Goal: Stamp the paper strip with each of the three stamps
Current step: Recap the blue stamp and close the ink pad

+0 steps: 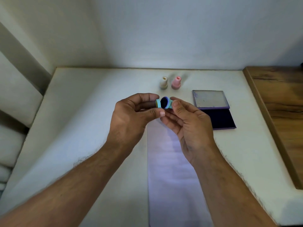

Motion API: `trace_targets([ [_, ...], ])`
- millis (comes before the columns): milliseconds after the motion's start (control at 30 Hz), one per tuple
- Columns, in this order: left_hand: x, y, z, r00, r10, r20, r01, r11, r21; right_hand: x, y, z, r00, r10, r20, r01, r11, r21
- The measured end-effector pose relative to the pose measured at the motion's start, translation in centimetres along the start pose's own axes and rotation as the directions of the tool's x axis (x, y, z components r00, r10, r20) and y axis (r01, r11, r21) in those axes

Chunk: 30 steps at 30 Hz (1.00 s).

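Teal stamp between both hands, no writing legible.

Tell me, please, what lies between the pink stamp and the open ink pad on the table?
Nothing: in the head view only bare white table separates the pink stamp from the ink pad.

Two stamps stood side by side behind the paper strip on the worktop; the ink pad lay right.
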<state>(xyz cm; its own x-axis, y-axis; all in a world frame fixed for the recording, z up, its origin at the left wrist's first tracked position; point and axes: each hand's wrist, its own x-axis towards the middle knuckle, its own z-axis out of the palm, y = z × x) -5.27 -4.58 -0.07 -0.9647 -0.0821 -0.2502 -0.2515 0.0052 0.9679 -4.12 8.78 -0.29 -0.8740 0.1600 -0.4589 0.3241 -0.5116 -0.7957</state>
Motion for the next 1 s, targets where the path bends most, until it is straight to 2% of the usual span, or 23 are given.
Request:
trace_targets([
  [500,0.0,0.1,0.1,1.000,-0.014,0.008,0.014,1.000,0.010,0.3,0.4,-0.3,0.999,-0.042,0.026,0.044,0.994,-0.099],
  [900,0.2,0.1,-0.2,0.996,-0.049,0.076,0.052,0.998,-0.044,0.6,-0.7,-1.5,0.970,-0.190,0.154,0.236,0.893,-0.384],
  [1000,0.2,0.2,-0.4,0.996,-0.007,0.088,0.010,0.999,-0.035,0.5,-1.0,-1.4,0.975,-0.169,0.147,0.210,0.917,-0.339],
])
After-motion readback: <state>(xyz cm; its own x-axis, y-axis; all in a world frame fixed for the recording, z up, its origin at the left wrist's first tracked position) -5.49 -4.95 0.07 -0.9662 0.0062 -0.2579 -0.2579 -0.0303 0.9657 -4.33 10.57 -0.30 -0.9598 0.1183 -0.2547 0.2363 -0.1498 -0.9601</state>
